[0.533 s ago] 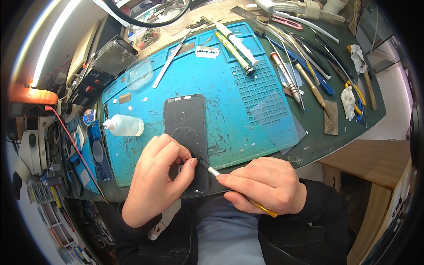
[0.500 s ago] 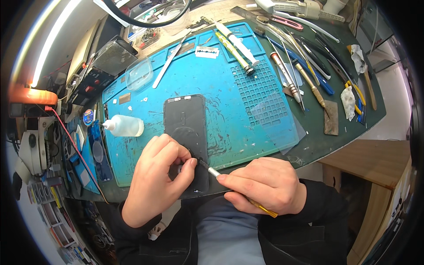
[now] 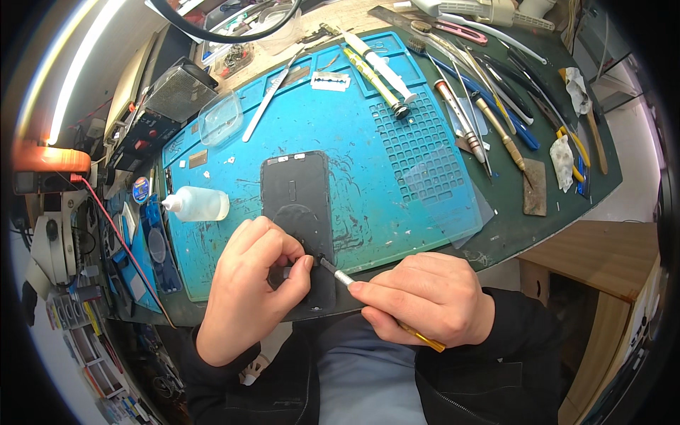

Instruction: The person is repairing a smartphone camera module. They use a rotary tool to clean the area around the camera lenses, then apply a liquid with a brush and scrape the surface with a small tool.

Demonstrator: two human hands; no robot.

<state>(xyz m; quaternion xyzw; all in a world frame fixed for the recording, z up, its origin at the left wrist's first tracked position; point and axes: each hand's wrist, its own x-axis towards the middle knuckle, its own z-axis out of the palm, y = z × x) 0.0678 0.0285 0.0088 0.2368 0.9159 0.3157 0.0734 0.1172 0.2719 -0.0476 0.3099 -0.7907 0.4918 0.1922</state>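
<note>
At lower centre of the frame, the left hand (image 3: 251, 287) pinches down on the near end of a dark phone panel (image 3: 297, 219) lying on the blue mat (image 3: 368, 163). Beside it, the right hand (image 3: 425, 297) is closed around a slim tool (image 3: 340, 275) (tip touching the panel).

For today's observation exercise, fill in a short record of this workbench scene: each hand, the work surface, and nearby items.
Left hand: presses on flat black phone panel
Right hand: grips thin metal-tipped tool with yellow handle, tip at the panel
Surface: blue silicone work mat
Nearby: small clear squeeze bottle left of the panel
</note>
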